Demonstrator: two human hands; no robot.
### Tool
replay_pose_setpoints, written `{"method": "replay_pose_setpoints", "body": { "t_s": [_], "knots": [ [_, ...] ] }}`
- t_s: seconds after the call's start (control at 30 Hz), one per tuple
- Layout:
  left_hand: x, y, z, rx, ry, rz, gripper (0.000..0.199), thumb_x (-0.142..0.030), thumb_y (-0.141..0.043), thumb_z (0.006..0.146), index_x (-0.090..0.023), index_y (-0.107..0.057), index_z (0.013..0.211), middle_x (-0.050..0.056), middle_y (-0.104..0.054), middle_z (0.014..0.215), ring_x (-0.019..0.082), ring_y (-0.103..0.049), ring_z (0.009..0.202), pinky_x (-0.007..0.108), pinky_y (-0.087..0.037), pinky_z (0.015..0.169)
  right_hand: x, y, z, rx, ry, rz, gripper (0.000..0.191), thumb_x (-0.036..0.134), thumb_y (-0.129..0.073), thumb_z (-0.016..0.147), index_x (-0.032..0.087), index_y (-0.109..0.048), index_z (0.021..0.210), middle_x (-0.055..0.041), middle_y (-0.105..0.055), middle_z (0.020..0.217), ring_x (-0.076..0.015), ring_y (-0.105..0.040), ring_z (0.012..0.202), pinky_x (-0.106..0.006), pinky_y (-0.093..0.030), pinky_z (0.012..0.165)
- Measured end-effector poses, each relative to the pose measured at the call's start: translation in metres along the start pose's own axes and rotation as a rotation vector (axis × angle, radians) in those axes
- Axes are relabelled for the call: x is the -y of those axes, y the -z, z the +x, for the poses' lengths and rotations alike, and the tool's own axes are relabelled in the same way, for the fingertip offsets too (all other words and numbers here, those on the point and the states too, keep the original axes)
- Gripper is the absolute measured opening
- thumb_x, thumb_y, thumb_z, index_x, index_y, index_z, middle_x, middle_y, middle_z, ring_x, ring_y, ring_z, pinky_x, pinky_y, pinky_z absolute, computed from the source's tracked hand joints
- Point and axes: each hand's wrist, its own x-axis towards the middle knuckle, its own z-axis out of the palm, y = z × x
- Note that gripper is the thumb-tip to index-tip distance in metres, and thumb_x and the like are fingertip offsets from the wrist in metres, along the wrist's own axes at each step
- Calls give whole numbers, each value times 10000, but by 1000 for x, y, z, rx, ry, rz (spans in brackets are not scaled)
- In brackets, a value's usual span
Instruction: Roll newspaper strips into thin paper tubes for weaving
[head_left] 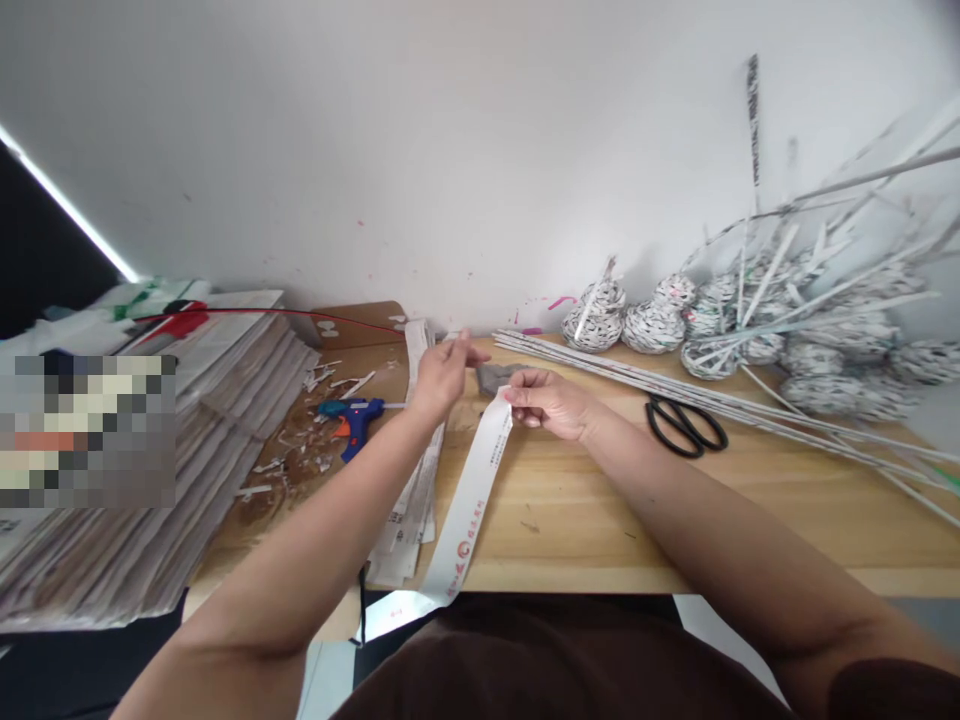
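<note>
A long white paper strip (480, 470) with red and black print runs from my right hand down over the table's front edge. My right hand (551, 402) pinches its upper end between thumb and fingers. To the left, my left hand (448, 375) is raised above the table with its fingers stretched out and nothing seen in them. A stack of cut paper strips (417, 345) lies beneath my left hand and forearm, partly covered by them. Just behind the hands sits a small grey cloth-like piece (501, 378).
Black-handled scissors (686, 425) and thin rolled paper sticks (600, 362) lie right, before woven paper gourd shapes (595, 315). A blue glue gun (361, 420) rests among paper scraps on a brown board (300, 470). At far left stands a tall newspaper pile (187, 440).
</note>
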Motion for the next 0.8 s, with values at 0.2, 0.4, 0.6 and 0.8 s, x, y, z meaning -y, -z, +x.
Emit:
{"method": "replay_pose_setpoints", "body": {
  "t_s": [0.2, 0.4, 0.6, 0.8],
  "knots": [
    [-13, 13, -42, 339, 581, -665, 289, -312, -530, 913, -85, -688, 996, 157, -705, 990, 190, -683, 850, 280, -573, 719, 0, -9, 3, -218, 70, -2, 345, 340, -868, 554, 147, -585, 600, 64, -492, 484, -28, -344, 403, -180, -155, 367],
    [8, -5, -53, 413, 384, -562, 315, -249, -837, 647, -117, -737, 915, 85, -732, 920, 163, -679, 863, 253, -537, 800, -5, -15, 4, -319, 42, -4, 370, 381, -871, 527, 145, -594, 593, 56, -485, 459, -35, -347, 393, -183, -159, 358],
    [24, -12, -56, 293, 314, -434, 317, -343, -848, 610, -139, -723, 817, 48, -717, 793, 145, -664, 721, 251, -536, 670, -16, -25, 6, -394, 98, -62, 408, 424, -840, 590, 164, -528, 553, 42, -500, 456, -52, -384, 383, -193, -227, 356],
    [32, -9, -56, 344, 281, -440, 306, -381, -791, 688, -143, -738, 873, 67, -725, 836, 153, -668, 734, 258, -543, 682, -18, -24, 6, -392, 159, -157, 420, 561, -686, 745, 175, -565, 632, 36, -516, 527, -74, -450, 421, -204, -310, 369]
  ]
}}
